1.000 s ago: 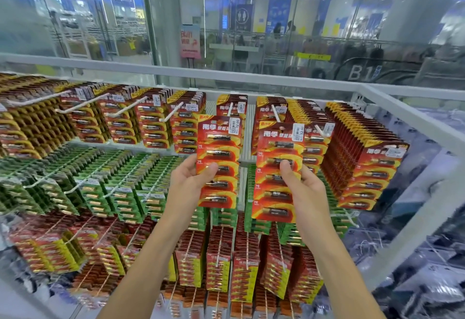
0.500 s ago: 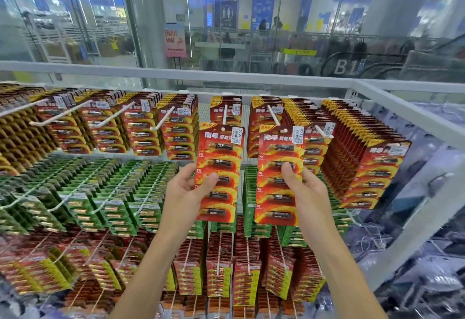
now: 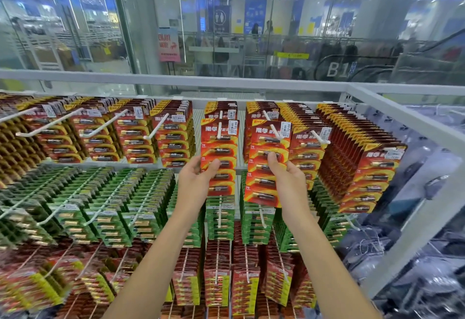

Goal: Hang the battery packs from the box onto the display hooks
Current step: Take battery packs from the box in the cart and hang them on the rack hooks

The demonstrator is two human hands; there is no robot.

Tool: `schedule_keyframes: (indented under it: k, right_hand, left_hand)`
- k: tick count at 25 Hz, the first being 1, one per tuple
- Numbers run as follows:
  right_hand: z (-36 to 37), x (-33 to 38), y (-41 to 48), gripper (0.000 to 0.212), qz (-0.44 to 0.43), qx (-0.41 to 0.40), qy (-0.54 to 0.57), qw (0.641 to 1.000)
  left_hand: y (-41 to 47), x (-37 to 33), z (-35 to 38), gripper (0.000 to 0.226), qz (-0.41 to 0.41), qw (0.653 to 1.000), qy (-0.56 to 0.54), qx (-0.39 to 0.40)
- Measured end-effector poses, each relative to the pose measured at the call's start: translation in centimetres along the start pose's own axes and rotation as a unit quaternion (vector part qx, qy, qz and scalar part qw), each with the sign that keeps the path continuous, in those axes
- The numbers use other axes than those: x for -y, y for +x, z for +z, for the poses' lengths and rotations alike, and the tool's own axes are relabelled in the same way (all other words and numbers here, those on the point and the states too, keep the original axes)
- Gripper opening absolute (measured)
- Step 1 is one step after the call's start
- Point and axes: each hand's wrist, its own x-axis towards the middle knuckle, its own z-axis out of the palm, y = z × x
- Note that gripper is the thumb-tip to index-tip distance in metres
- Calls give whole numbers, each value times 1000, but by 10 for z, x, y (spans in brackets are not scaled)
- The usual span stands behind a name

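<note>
— Both hands are up at the top row. What has the left hand point(image 3: 195, 180) got?
— It pinches the left pack point(image 3: 219, 147) low down, thumb on the front, fingers behind. That pack is a tall strip with its long axis upright, so its hanging hole lies above the hand, at a white hook point(image 3: 219, 127). The prong shows in front of the card, so the pack looks threaded already.
— And the right hand point(image 3: 289, 183)?
— It has the same pinch on the right pack point(image 3: 261, 188), which tilts a little, its top at the neighbouring hook point(image 3: 275, 131). Each hand is nearest its own hook. The prongs run back toward the rail, so the coming move is probably a push away from the person.
— Materials?
— Glossy red-and-yellow card with clear blisters over the cells, and a white price sticker point(image 3: 233, 127) at the corner. It is thin and likely to bend. The hooks are smooth white rods. No box is in view.
</note>
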Motion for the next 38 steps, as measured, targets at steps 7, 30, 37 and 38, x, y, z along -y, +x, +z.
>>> schedule_keyframes:
  k: [7, 30, 37, 38]
  right_hand:
    - [41, -13, 37, 64, 11, -103, 34, 994]
    - [50, -44, 88, 93, 122, -157, 80, 977]
    - [38, -65, 59, 71, 62, -121, -41, 990]
    - [37, -67, 53, 76, 58, -113, -71, 989]
  left_hand:
    - [38, 12, 12, 21, 12, 999, 2, -35]
    - [76, 49, 15, 95, -74, 991, 64, -91]
    - [38, 48, -3, 61, -101, 986, 113, -69]
    - [30, 47, -5, 61, -96, 984, 134, -63]
